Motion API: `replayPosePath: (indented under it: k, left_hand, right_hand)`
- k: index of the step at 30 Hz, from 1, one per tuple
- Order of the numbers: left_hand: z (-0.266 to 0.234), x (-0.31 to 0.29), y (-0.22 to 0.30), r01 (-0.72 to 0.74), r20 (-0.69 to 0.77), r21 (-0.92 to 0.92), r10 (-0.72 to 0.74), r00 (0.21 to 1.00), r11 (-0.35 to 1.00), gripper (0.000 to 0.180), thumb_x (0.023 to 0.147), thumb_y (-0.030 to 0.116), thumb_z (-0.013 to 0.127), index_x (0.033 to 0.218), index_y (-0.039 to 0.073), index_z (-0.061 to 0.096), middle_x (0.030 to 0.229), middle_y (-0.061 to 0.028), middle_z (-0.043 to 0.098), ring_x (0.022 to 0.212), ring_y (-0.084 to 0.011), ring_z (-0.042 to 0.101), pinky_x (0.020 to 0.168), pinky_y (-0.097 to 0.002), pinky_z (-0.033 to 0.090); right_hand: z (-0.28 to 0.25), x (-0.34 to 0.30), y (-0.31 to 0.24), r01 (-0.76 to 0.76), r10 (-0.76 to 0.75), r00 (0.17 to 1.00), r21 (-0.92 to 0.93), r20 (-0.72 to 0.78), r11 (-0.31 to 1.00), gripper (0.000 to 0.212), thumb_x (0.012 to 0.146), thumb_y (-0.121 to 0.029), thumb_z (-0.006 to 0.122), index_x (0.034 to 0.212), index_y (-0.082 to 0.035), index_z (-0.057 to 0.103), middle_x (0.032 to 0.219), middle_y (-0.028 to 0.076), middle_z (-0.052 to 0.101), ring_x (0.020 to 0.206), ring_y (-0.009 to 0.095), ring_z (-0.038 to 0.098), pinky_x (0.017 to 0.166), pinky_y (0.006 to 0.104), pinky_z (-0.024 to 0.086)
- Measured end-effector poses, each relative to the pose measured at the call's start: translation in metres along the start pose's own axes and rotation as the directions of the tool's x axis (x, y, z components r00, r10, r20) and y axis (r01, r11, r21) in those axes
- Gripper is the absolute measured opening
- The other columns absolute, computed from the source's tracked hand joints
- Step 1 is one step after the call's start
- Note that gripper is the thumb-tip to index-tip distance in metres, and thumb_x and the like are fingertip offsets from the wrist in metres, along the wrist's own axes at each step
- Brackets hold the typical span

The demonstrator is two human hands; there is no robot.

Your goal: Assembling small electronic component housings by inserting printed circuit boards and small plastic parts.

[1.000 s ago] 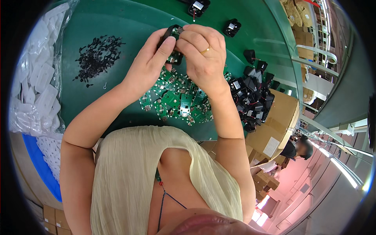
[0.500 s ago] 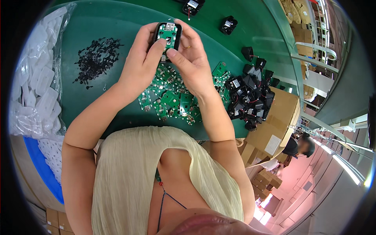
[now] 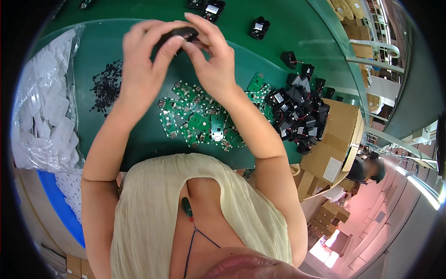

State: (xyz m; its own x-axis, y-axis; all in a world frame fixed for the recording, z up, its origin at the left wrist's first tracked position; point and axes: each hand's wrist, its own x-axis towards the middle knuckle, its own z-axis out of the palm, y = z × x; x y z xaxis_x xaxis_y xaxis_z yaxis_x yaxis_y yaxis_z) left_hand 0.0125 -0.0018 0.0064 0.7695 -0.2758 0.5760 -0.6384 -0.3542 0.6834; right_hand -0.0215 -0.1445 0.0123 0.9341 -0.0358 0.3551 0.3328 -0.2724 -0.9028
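Above the far part of the green table, my left hand [image 3: 144,63] is closed on a black plastic housing [image 3: 186,33], gripping its left side. The housing is tilted, so the green circuit board seen inside it earlier is hidden now. My right hand [image 3: 214,63] grips the housing's right end, with the thumb under it and the fingers curled behind. A pile of green circuit boards [image 3: 200,122] lies just below my hands. Small black parts [image 3: 106,88] are heaped left of my left wrist.
A clear bag of white plastic pieces [image 3: 49,107] lies at left, above a blue tub [image 3: 58,207]. Black housings with red wires [image 3: 299,107] are piled at right beside a cardboard box [image 3: 332,144]. More housings [image 3: 259,28] stand at the back. A person [image 3: 367,169] is far right.
My hands have moved slightly up and left with the housing. It has turned from board side facing me to an edge-on tilt, and my left fingers now arch over it.
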Motion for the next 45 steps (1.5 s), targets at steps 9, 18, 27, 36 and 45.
replayPosePath:
  k: [9,18,27,36,45]
  left_hand:
    - [0.005,0.07,-0.103,0.68,0.229,-0.52,-0.682,0.694,0.517,0.028,0.084,0.016,0.061,0.095,-0.009,0.057,0.086,-0.0085,0.06,0.077,-0.0176,0.063,0.07,-0.0233,0.049]
    - [0.001,0.089,-0.192,0.819,0.239,-0.216,-0.785,0.572,0.531,0.034,0.083,0.023,0.061,0.093,-0.008,0.051,0.079,-0.0092,0.056,0.063,-0.018,0.062,0.055,-0.0214,0.05]
    - [0.014,0.101,-0.162,0.148,-0.088,0.55,-0.119,0.989,0.822,0.041,0.083,0.032,0.06,0.105,-0.002,0.055,0.078,-0.0118,0.061,0.07,-0.0218,0.06,0.066,-0.0314,0.047]
    - [0.1,0.129,-0.146,0.071,0.438,0.409,-0.263,0.86,0.91,0.044,0.08,0.029,0.058,0.12,0.014,0.046,0.102,-0.02,0.057,0.1,-0.0362,0.053,0.085,-0.0428,0.043]
    - [0.068,0.104,-0.081,0.783,0.449,-0.326,-0.642,0.621,0.53,0.021,0.08,-0.002,0.05,0.098,-0.005,0.041,0.09,-0.0156,0.052,0.071,-0.0233,0.061,0.06,-0.0314,0.056]
  right_hand:
    - [-0.092,0.052,0.061,0.016,-0.229,0.967,-0.872,-0.11,0.489,0.041,0.076,-0.027,0.067,0.112,-0.011,0.056,0.113,0.01,0.055,0.105,0.029,0.05,0.088,0.037,0.042]
    - [-0.166,0.033,0.107,-0.299,0.139,0.954,-0.846,-0.265,0.442,0.053,0.07,-0.027,0.068,0.117,-0.013,0.05,0.113,0.02,0.049,0.098,0.035,0.054,0.08,0.041,0.047]
    - [-0.12,0.048,0.067,-0.15,-0.033,0.987,-0.973,-0.158,0.176,0.058,0.076,-0.044,0.063,0.121,-0.011,0.047,0.117,0.018,0.05,0.105,0.032,0.05,0.079,0.0451,0.045]
    - [-0.051,0.075,0.106,-0.316,0.261,0.948,-0.657,-0.183,0.685,0.034,0.076,-0.017,0.056,0.104,0.001,0.053,0.091,0.023,0.06,0.084,0.037,0.059,0.075,0.0435,0.048]
    - [-0.177,0.036,0.097,-0.444,0.413,0.876,-0.752,-0.25,0.487,0.035,0.078,-0.022,0.062,0.108,-0.005,0.057,0.077,0.012,0.065,0.074,0.029,0.063,0.067,0.0378,0.05]
